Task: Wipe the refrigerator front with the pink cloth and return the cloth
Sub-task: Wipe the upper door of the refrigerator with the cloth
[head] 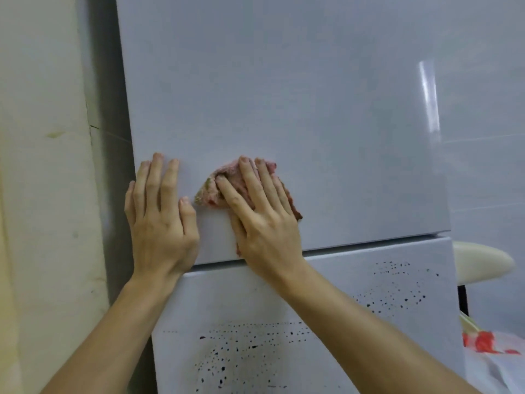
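Pressing pink cloth (227, 184) flat against refrigerator (284, 95), right hand (264, 220).

Glossy fridge panels, a nubbly cloth, a matt wall.

The refrigerator's 2 panels are both smooth and shiny. The upper door (284, 95) is a pale grey-blue gloss with a bright streak of reflection near its right edge; whether it is glass or lacquered metal cannot be told. The lower door (227, 302) is whiter, with bands of small dark specks. The pink cloth (210, 194) is matt, rough and nubbly like terry, with a yellowish-green tinge at its left corner. The wall (42, 194) is matt cream, uneven and faintly stained. The tiles (488, 137) are glossy, with thin joint lines. The plastic bag (500, 368) is thin, crinkled, whitish and red-printed. The rounded cream object (480, 261) looks smooth with a soft sheen.
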